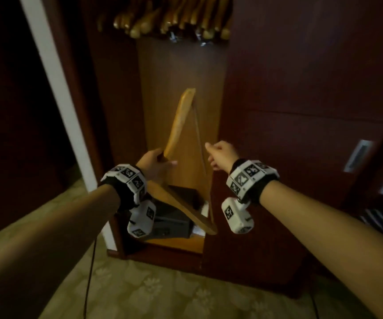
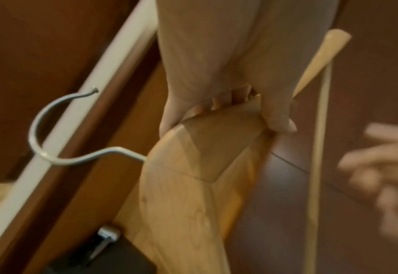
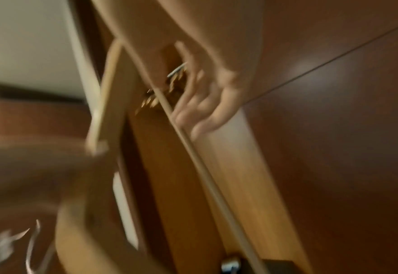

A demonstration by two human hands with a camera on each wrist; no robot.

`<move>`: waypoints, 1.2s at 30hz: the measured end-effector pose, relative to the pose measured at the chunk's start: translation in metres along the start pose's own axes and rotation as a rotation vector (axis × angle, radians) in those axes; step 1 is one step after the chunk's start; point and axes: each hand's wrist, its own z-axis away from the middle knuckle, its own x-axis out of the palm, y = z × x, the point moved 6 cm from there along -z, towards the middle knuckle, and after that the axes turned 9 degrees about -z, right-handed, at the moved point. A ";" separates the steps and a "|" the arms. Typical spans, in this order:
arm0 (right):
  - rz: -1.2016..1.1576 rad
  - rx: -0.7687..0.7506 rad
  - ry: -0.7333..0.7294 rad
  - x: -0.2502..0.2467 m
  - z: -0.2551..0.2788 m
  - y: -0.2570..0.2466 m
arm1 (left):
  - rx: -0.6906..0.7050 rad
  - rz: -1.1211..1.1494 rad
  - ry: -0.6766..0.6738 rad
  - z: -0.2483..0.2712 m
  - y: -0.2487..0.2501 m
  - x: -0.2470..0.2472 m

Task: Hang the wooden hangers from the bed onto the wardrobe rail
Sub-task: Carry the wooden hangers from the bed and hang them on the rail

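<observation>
1. My left hand holds a wooden hanger at its middle, where the two arms meet; the left wrist view shows my fingers curled over the top edge and my thumb pressed on the face of the wood.
2. The hanger is turned on end in front of the open wardrobe: one arm points up, the other slants down to the right, and the thin crossbar runs between the two ends.
3. Its metal hook sticks out to the left, free of everything.
4. My right hand is just beside the crossbar, grip loosely curled. The right wrist view is blurred, so I cannot tell whether the fingers touch the bar; they hold nothing.
5. At the top of the wardrobe a row of hung hangers is in view; the rail itself is out of sight.
6. A dark box sits on the wardrobe floor below the hanger.
7. Patterned carpet lies underfoot.
</observation>
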 end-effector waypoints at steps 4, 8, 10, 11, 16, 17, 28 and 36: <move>0.347 0.061 -0.523 0.086 -0.028 0.007 | -0.157 0.256 0.139 -0.026 -0.043 -0.057; 0.573 -0.084 -0.664 0.143 -0.058 -0.010 | -0.220 0.419 0.213 -0.050 -0.076 -0.098; 0.638 -0.121 -0.647 0.167 -0.079 -0.015 | -0.244 0.485 0.196 -0.065 -0.090 -0.108; 0.640 -0.120 -0.636 0.178 -0.091 -0.017 | -0.248 0.521 0.185 -0.075 -0.097 -0.112; 0.489 -0.114 -0.485 0.215 -0.148 -0.030 | -0.228 0.505 0.347 -0.139 -0.137 -0.135; 0.441 -0.102 -0.461 0.221 -0.160 -0.033 | -0.205 0.472 0.392 -0.155 -0.145 -0.139; -0.025 0.222 -0.144 0.266 -0.277 -0.054 | 0.005 0.461 0.485 -0.278 -0.190 -0.156; -0.528 0.381 0.030 0.243 -0.336 -0.055 | -0.103 0.694 -0.100 -0.364 -0.165 -0.098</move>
